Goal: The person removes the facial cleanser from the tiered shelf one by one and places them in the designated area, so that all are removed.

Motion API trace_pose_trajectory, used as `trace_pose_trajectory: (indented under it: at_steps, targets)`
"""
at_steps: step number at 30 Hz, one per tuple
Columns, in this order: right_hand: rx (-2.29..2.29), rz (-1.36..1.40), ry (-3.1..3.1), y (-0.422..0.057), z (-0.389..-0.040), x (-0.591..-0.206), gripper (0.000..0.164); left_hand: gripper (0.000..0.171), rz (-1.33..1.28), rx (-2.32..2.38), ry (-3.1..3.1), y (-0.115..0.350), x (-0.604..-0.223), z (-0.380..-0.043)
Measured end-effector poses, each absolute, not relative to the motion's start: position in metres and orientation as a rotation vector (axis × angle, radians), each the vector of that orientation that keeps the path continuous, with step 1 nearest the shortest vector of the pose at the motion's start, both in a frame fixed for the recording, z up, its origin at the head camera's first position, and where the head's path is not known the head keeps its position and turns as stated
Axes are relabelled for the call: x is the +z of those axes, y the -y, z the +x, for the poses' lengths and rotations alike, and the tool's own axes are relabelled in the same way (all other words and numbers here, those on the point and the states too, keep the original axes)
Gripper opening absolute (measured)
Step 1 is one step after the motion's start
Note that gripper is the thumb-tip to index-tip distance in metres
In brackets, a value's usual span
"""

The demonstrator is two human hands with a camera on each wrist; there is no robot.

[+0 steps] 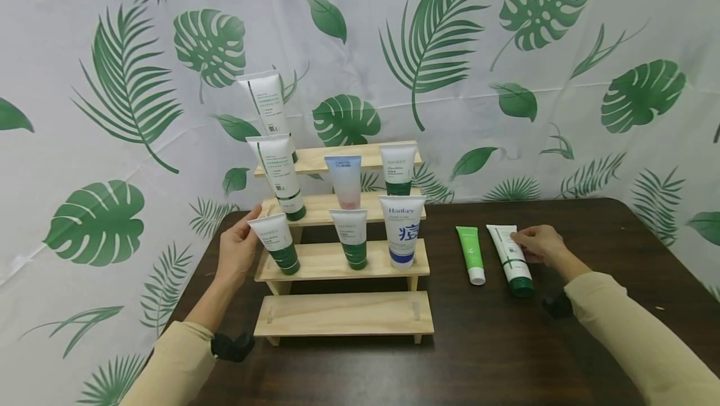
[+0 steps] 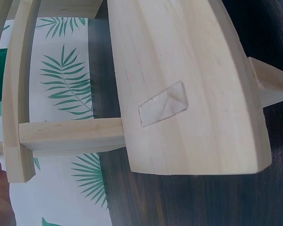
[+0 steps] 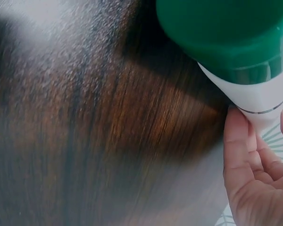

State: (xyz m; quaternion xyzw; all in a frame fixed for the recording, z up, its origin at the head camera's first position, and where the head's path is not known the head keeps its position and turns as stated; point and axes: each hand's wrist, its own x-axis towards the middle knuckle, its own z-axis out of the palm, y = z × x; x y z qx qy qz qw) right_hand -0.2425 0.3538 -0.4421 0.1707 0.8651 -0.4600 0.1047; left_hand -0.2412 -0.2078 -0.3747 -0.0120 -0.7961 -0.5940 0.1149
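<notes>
On the dark table to the right, my right hand (image 1: 542, 245) pinches the side of a white squeeze tube (image 1: 508, 250) with a dark green cap. In the right wrist view its thumb and fingers (image 3: 238, 141) are at the tube's white body, behind the large green cap (image 3: 236, 37). A slim bright green tube (image 1: 470, 253) lies just left of it. My left hand (image 1: 236, 250) is at the left end of a stepped wooden display rack (image 1: 343, 315), fingers against its upper steps. Only part of that hand (image 2: 0, 202) shows in the left wrist view.
Several tubes stand on the rack: tall white ones (image 1: 278, 172) at left, a blue-pink one (image 1: 344, 178) in the middle, and a white-and-blue one (image 1: 402, 225) at right. Small green-and-white tubes (image 1: 351, 237) stand among them. Behind hangs a leaf-print cloth (image 1: 349, 31).
</notes>
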Motion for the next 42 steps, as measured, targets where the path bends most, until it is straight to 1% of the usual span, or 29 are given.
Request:
trace_pose_trajectory:
  at_steps: [5,10,15,20,27,32,38,42]
  targets:
    - [-1.3,0.425,-2.635,-0.354,-0.237,-0.433,0.054,0.043,-0.024,-1.74,2.336,0.208,-0.374,-0.241]
    - [-1.239,0.375,-2.803,-0.352,-0.235,-0.411,0.056,0.043,-0.027,-1.765,2.32,0.209,-0.375,-0.241]
    - [-1.283,0.259,-2.918,-0.343,-0.238,-0.373,0.058,0.043,-0.031,-1.765,2.319,0.209,-0.374,-0.24]
    - [-1.405,0.115,-2.987,-0.323,-0.242,-0.325,0.055,0.043,-0.032,-1.78,2.306,0.209,-0.374,-0.24]
    - [-1.559,-0.013,-3.015,-0.28,-0.243,-0.254,0.058,0.043,-0.031,-1.8,2.281,0.207,-0.376,-0.241]
    - [-1.691,-0.135,-2.957,-0.239,-0.242,-0.21,0.053,0.043,-0.033,-1.814,2.273,0.209,-0.377,-0.24]
    - [-1.734,-0.217,-2.905,-0.184,-0.241,-0.168,0.047,0.043,-0.044,-1.836,2.251,0.209,-0.378,-0.242]
    - [-1.709,-0.294,-2.901,-0.148,-0.24,-0.148,0.044,0.043,-0.043,-1.839,2.232,0.208,-0.379,-0.241]
